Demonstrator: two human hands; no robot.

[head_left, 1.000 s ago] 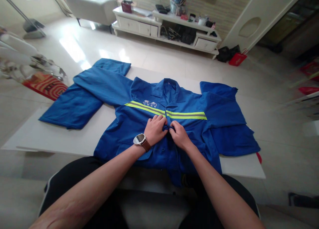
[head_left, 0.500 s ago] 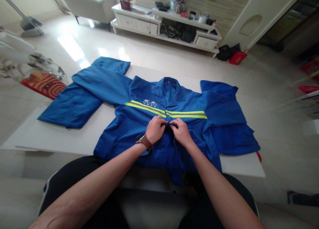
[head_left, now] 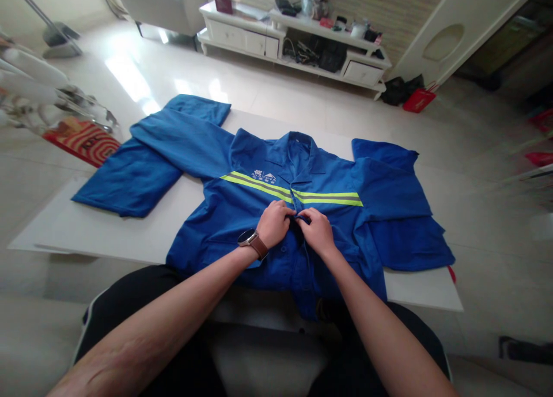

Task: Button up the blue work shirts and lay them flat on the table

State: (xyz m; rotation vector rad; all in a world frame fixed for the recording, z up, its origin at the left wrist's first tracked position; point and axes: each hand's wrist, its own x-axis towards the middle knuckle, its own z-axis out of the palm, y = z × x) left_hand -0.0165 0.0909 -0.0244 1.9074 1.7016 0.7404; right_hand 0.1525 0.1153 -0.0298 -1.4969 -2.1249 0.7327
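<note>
A blue work jacket [head_left: 242, 212] with a yellow reflective stripe across the chest lies face up on a white table [head_left: 108, 238], sleeves spread to both sides. My left hand [head_left: 274, 224], with a watch on its wrist, pinches the jacket's front edge just below the stripe. My right hand [head_left: 317, 230] pinches the opposite front edge right beside it. Both hands meet at the jacket's front opening, fingers closed on the cloth. The lower hem hangs over the near table edge.
A white low cabinet [head_left: 298, 45] with clutter stands at the far wall. A red bag [head_left: 418, 99] sits on the floor to its right. A red patterned mat [head_left: 82, 140] lies on the floor at left. My dark-trousered legs are under the table's near edge.
Both hands have shifted slightly up the jacket's front opening toward the stripe, still pinching the two edges together. The view has moved a little.
</note>
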